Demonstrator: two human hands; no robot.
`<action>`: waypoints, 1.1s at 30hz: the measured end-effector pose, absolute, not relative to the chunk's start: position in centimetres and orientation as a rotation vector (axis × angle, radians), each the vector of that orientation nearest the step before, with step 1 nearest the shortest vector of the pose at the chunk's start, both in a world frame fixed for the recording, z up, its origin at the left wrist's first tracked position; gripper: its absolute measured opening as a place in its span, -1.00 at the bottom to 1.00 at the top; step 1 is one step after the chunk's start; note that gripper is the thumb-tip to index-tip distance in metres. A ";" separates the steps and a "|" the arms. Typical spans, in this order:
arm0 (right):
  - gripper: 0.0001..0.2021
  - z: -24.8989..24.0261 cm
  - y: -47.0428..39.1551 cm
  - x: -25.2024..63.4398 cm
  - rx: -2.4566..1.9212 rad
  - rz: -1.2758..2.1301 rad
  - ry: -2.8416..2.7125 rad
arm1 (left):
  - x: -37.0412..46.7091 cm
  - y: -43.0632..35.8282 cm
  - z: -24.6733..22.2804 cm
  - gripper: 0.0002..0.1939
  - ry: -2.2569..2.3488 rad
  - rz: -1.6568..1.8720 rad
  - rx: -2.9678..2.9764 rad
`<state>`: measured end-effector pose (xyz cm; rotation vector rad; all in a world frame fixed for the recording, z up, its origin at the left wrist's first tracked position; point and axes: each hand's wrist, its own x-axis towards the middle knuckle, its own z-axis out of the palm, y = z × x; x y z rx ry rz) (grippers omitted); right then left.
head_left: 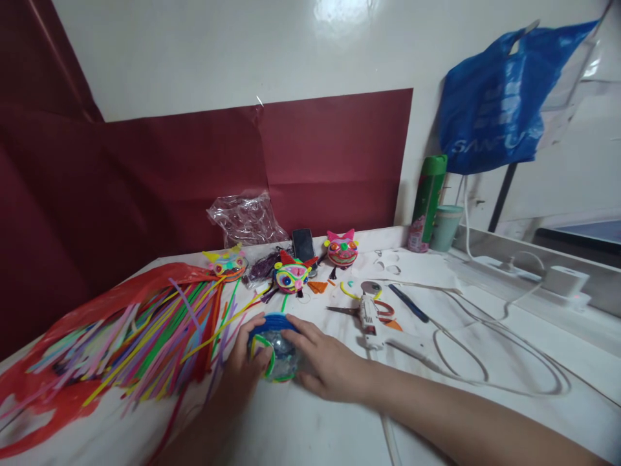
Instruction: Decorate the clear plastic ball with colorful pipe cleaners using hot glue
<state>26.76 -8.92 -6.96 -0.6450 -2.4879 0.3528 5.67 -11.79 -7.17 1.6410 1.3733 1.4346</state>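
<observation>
White worktop (330,433) below maroon sheeting (339,155)

Your clear, rounded plastic piece with a thick blue band and green-edged trim (282,364) is between your two hands; whether it touches the worktop, you cannot tell from here. Your left hand (248,356) grips its left side, thumb bent over the trim, and your right hand (327,362) grips its right side, fingers curled over the top and flank.

Just beyond the clear piece sits a multicoloured animal-head ornament with red ears (291,278); farther off, to the right, is a similar ornament with pink ears (341,252). Left of the clear piece, you have a spread heap of multicoloured fuzzy stems (160,343) on crumpled red plastic (140,288). Right of it lies a white glue gun (371,321) across orange-handled scissors (342,310), with a slim dark-blue tool (408,303) farther right. Beyond the red-eared ornament you have a dark phone (303,244).
</observation>
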 end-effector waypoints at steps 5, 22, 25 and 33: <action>-0.29 -7.2 -8.8 26.8 -0.635 0.335 -2.492 | 5.8 -11.8 -7.1 -0.51 1.386 1.452 1.617; -0.30 -6.9 -9.0 26.8 -0.642 0.325 -2.498 | 5.7 -11.7 -7.1 -0.47 1.356 1.389 1.611; -0.30 -6.9 -9.0 26.8 -0.659 0.340 -2.502 | 5.7 -11.7 -7.0 -0.48 1.387 1.387 1.624; -0.30 -6.7 -9.1 26.9 -0.668 0.341 -2.512 | 5.9 -11.7 -7.1 -0.49 1.363 1.430 1.641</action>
